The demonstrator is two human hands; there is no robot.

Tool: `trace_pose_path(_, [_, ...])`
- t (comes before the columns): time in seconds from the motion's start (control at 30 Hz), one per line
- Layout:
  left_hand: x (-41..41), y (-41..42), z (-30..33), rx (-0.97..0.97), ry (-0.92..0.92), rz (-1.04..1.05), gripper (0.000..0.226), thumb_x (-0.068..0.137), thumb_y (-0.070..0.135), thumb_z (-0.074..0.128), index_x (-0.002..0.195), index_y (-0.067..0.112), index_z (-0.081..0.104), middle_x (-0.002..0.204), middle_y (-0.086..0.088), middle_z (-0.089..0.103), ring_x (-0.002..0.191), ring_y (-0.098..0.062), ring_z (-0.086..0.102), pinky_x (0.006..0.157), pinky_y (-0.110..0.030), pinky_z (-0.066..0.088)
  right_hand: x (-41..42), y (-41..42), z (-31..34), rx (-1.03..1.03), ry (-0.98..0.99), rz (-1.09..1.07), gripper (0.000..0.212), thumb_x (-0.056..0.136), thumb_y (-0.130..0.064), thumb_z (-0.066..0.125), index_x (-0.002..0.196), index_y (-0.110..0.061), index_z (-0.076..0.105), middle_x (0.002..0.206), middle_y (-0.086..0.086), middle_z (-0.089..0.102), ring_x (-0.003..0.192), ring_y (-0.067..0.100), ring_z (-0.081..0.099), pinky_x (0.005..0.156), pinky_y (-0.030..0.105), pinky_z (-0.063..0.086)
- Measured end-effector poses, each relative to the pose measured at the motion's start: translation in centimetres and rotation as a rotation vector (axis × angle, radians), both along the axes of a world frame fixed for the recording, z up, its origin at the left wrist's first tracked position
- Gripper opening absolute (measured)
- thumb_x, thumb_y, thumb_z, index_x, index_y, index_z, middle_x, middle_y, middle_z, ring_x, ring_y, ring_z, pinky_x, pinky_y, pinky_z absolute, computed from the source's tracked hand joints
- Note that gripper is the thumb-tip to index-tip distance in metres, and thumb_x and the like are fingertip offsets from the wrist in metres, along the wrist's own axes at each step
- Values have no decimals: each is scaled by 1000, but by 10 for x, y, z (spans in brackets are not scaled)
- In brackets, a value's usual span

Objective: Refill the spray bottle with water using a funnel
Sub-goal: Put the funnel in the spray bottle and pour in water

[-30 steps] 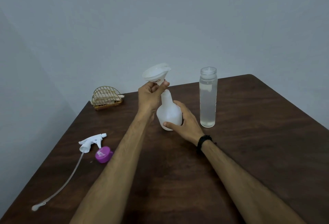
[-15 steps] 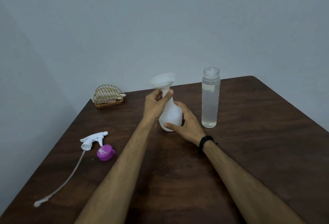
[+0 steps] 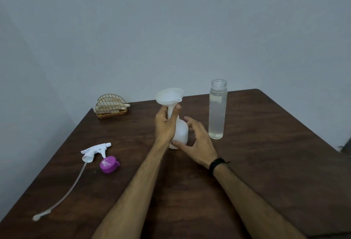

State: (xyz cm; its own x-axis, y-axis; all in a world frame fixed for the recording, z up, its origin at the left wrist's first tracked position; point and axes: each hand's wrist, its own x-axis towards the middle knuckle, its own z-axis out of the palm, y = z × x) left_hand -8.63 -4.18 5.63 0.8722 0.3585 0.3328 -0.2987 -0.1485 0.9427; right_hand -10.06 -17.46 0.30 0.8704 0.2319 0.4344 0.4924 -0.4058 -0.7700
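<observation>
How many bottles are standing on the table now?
2. The white spray bottle stands near the table's middle, between the left hand and right hand, with the funnel in its neck. The clear water bottle stands to its right. None seems hidden.

- A dark brown wooden table [image 3: 266, 163] stands against a plain pale grey wall [image 3: 171, 30].
- A gold wire napkin holder [image 3: 112, 107] with pale napkins sits near the table's far left corner.
- A purple plastic flip-top cap [image 3: 108, 164] lies toward the table's left edge.
</observation>
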Motion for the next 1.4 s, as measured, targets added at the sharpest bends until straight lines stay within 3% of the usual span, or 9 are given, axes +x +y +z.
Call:
trace_pose_path(0.1, [-2, -4, -2, 1, -40, -34, 20, 97, 31, 65, 106, 14, 70, 99, -4, 75, 90, 0, 68, 75, -7, 47, -10, -9, 11, 154, -286, -355, 59, 78, -48, 78, 125, -21, 54, 113, -9, 51, 101, 9, 52, 83, 24, 50])
trace_pose_path(0.27, [-5, -13, -4, -7, -84, -65, 15, 100, 28, 61, 102, 15, 69, 89, 0, 72, 83, 2, 68, 74, -9, 48, 7, -35, 19, 372, -270, -721, 74, 72, -44, 85, 127, -14, 45, 124, 1, 45, 112, 19, 48, 92, 40, 49])
trace_pose_path(0.47, [-2, -15, -11, 41, -70, -31, 20, 94, 51, 61, 93, 33, 67, 86, 7, 73, 89, -8, 70, 85, -30, 54, 30, -51, 21, 363, -39, -481, 92, 69, -50, 86, 141, -25, 34, 133, -4, 51, 121, 14, 52, 98, 35, 49])
trace_pose_path(0.57, [0, -15, -14, 73, -57, -17, 30, 86, 67, 55, 94, 40, 66, 86, 12, 73, 90, -6, 70, 91, -40, 55, 37, -49, 37, 301, -52, -366, 85, 69, -48, 87, 135, -23, 39, 123, -6, 58, 106, 9, 60, 83, 21, 52])
trace_pose_path(0.77, [-1, -14, -11, 88, -32, -26, 32, 87, 67, 54, 98, 39, 66, 85, 14, 72, 92, -10, 70, 94, -53, 53, 52, -48, 65, 247, -86, -311, 52, 78, -21, 82, 117, -13, 48, 97, -4, 64, 81, -9, 62, 67, 3, 45])
trace_pose_path(0.97, [-5, -15, -7, 70, 4, -17, 55, 83, 70, 52, 110, 24, 68, 94, 10, 73, 96, -9, 69, 95, -49, 54, 46, -47, 87, 124, -167, -190, 52, 79, -16, 80, 119, -14, 47, 101, -2, 63, 86, 4, 64, 67, 4, 47])
trace_pose_path(1.13, [-6, -15, -7, 83, 3, -10, 51, 86, 66, 52, 107, 22, 68, 95, 8, 73, 96, -11, 69, 92, -48, 55, 39, -44, 115, -33, -235, -103, 52, 79, -15, 76, 120, -22, 44, 99, -5, 63, 85, 4, 62, 65, 9, 46])
trace_pose_path(1.3, [-7, -15, -7, 94, 15, -8, 41, 85, 65, 52, 99, 30, 66, 90, 13, 72, 92, -6, 68, 90, -44, 55, 35, -45, 129, -219, -239, -96, 51, 78, -12, 69, 120, -25, 43, 94, -1, 62, 76, 17, 61, 61, 34, 53])
trace_pose_path(1.4, [-7, -15, -8, 102, 5, -16, 43, 88, 63, 53, 105, 26, 66, 93, 10, 72, 94, -8, 68, 90, -42, 56, 35, -49, 132, -329, -263, -126, 47, 77, -13, 65, 118, -25, 44, 92, -1, 61, 76, 21, 60, 60, 35, 50])
